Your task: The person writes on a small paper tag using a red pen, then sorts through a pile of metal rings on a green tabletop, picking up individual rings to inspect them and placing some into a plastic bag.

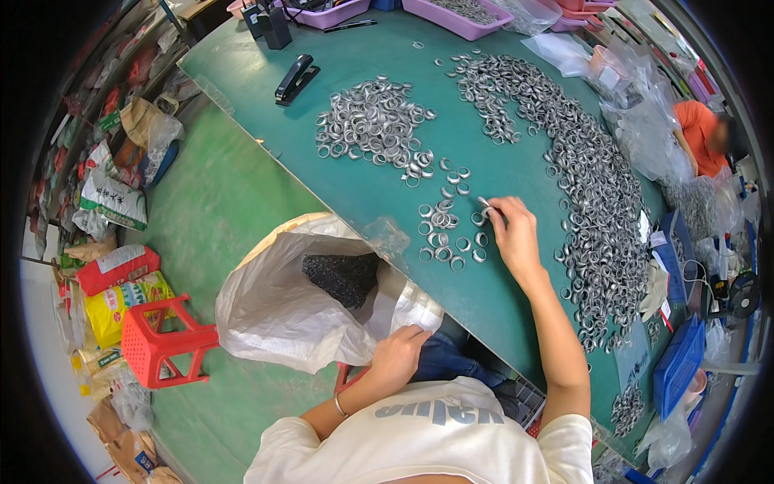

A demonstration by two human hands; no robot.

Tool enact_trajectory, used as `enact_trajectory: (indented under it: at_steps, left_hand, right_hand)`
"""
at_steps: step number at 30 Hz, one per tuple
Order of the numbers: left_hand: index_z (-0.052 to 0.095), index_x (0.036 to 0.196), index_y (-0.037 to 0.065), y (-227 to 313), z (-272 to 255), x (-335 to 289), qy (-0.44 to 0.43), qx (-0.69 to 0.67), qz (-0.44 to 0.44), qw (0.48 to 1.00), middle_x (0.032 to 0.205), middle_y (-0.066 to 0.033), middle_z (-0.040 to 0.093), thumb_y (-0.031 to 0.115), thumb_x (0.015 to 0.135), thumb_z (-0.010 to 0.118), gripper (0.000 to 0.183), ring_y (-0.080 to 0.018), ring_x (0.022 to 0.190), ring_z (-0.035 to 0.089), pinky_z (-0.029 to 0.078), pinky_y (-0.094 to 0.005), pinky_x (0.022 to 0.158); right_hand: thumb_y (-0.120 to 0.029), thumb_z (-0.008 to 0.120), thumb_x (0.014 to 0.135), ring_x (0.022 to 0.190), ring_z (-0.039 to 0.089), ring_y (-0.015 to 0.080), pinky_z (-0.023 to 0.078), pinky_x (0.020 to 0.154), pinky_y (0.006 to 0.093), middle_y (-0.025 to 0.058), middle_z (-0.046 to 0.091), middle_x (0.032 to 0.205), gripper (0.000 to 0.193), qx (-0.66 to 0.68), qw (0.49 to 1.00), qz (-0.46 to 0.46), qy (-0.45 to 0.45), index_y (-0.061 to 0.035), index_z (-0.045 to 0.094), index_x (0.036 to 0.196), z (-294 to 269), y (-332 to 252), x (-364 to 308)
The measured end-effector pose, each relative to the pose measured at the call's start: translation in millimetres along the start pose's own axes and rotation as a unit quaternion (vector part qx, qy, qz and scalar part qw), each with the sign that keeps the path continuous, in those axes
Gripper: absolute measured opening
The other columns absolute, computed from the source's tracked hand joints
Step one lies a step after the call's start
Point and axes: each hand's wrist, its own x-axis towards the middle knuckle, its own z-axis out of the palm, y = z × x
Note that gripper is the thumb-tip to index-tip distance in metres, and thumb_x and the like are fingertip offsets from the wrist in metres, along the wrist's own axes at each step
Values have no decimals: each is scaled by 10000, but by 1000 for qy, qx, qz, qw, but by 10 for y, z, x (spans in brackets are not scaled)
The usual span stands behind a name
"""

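Note:
My right hand [516, 235] is over the green table, thumb and fingers pinching a small grey metal ring [483, 202]. Just left of it lies a loose group of similar rings [442, 219], spread out singly and in small clusters. Farther off sits a denser heap of rings [372, 121]. My left hand [399, 355] is closed on the rim of a large white woven sack [274, 323], which gapes beside the table edge. Deep in the sack shows a mass of dark, fine-grained pieces [343, 276].
A long bank of rings [592, 194] curves down the table's right side. A black stapler [297, 81] lies at the far left, purple trays [459, 18] at the back. A red stool [165, 343] stands on the floor at left. A person in orange [700, 137] is at right.

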Motion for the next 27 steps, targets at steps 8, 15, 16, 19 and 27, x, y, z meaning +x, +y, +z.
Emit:
enact_trajectory:
  at_steps: [8, 15, 16, 19, 27]
  left_hand:
    - [672, 1029, 34, 27, 0, 15, 2, -2, 2, 1000, 938, -90, 628, 22, 796, 549, 264, -287, 873, 631, 539, -387, 714]
    - [677, 1030, 34, 5, -7, -13, 15, 0, 2, 1000, 924, -91, 630, 23, 805, 547, 260, -287, 859, 631, 539, -384, 715]
    - [677, 1028, 33, 9, 4, -18, 16, -3, -1, 1000, 922, -91, 630, 23, 809, 546, 256, -288, 856, 631, 538, -384, 713]
    - [679, 1026, 32, 23, 20, -2, 15, -5, 5, 1000, 919, -92, 628, 24, 821, 545, 245, -290, 848, 629, 537, -386, 706]
    - [683, 1017, 36, -7, 44, -11, 6, -3, 2, 1000, 919, -89, 630, 28, 836, 545, 228, -288, 849, 630, 539, -387, 704]
  right_hand:
    - [-60, 620, 902, 646, 569, 59, 469, 549, 217, 22, 663, 828, 177, 418, 822, 237, -307, 14, 646, 1061, 99, -1040, -542]
    - [-12, 668, 821, 831, 612, 196, 505, 667, 334, 107, 639, 992, 265, 161, 981, 104, -37, -11, 621, 1082, -1, -470, -242]
    - [-25, 688, 807, 870, 597, 231, 496, 727, 355, 117, 622, 1016, 260, 50, 995, 88, -5, -13, 622, 1058, -68, -321, -162]
    - [-58, 730, 773, 940, 551, 303, 463, 833, 394, 122, 586, 1036, 263, -92, 994, 57, 7, -13, 619, 1007, -70, 49, -132]
    - [-65, 734, 768, 939, 532, 321, 453, 828, 402, 122, 545, 1007, 224, -116, 992, -33, -36, -6, 610, 945, -48, 163, -149]
